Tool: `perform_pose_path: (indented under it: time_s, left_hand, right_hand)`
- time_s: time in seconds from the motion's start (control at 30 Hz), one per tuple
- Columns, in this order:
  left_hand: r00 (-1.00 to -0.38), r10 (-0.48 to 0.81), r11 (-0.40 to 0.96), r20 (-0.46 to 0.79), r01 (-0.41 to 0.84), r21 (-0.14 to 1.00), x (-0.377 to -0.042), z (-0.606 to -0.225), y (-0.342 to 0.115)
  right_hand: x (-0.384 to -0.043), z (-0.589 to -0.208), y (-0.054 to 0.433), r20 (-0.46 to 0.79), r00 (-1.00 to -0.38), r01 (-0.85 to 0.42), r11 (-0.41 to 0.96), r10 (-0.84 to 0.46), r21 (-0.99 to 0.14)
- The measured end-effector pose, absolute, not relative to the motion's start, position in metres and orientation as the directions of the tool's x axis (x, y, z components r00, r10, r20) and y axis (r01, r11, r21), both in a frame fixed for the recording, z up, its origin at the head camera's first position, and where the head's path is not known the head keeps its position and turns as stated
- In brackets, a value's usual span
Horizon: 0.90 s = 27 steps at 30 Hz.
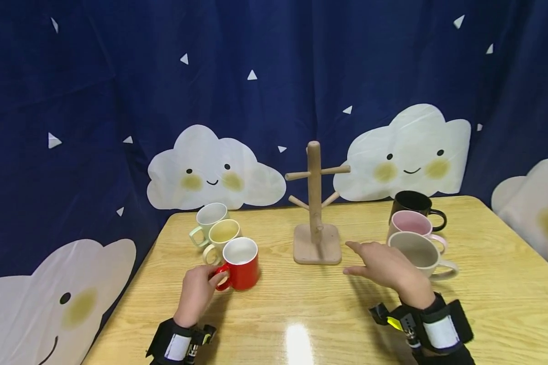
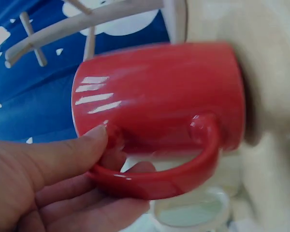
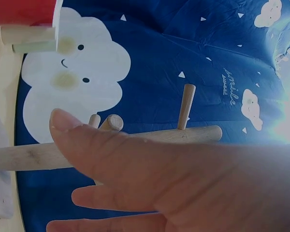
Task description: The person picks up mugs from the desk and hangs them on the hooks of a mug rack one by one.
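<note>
My left hand point(image 1: 197, 290) pinches the handle of a red mug point(image 1: 247, 271), thumb on top of the handle and fingers through and under it, as the left wrist view shows point(image 2: 157, 92). The mug is upright, white inside, with its handle toward the left. My right hand point(image 1: 385, 263) is held over the table with fingers extended and nothing in them, between the wooden mug tree point(image 1: 315, 203) and a beige mug point(image 1: 415, 248). In the right wrist view, the hand point(image 3: 150, 179) overlaps the post of the mug tree.
Behind the red mug stand a cream-yellow mug point(image 1: 225, 231) and a pale green mug point(image 1: 211, 214). On the right a pink mug point(image 1: 411, 223) and a black mug point(image 1: 412, 202) line up behind the beige one. A dark blue curtain point(image 1: 274, 91) hangs behind the table point(image 1: 278, 314).
</note>
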<state>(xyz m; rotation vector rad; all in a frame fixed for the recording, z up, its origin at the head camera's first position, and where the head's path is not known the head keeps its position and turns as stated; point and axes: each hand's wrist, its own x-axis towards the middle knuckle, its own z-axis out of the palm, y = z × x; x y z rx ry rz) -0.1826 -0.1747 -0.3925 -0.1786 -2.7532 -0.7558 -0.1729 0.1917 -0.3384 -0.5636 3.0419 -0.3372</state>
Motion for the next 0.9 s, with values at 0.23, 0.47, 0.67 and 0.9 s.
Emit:
perform_pose_path:
  time_s: [0.23,0.47,0.67,0.9]
  left_hand:
    - [-0.968,0.038,0.788,0.246,0.181,0.588,-0.188,-0.357,-0.171]
    - [-0.969,0.066,0.729,0.238,0.21,0.651,-0.191,-0.33,-0.163]
    - [-0.962,0.167,0.678,0.214,0.27,0.683,-0.19,-0.334,-0.146]
    - [-0.909,0.343,0.585,0.237,0.405,0.703,-0.187,-0.333,-0.105]
  right_hand:
    - [-0.174,-0.338,0.191,0.006,-0.934,-0.351,0.91,-0.358,-0.222]
    - [-0.175,-0.338,0.191,-0.01,-0.937,-0.338,0.912,-0.35,-0.232]
    - [-0.175,-0.336,0.194,-0.005,-0.94,-0.329,0.91,-0.341,-0.253]
    - [-0.174,-0.335,0.202,0.022,-0.945,-0.32,0.913,-0.325,-0.253]
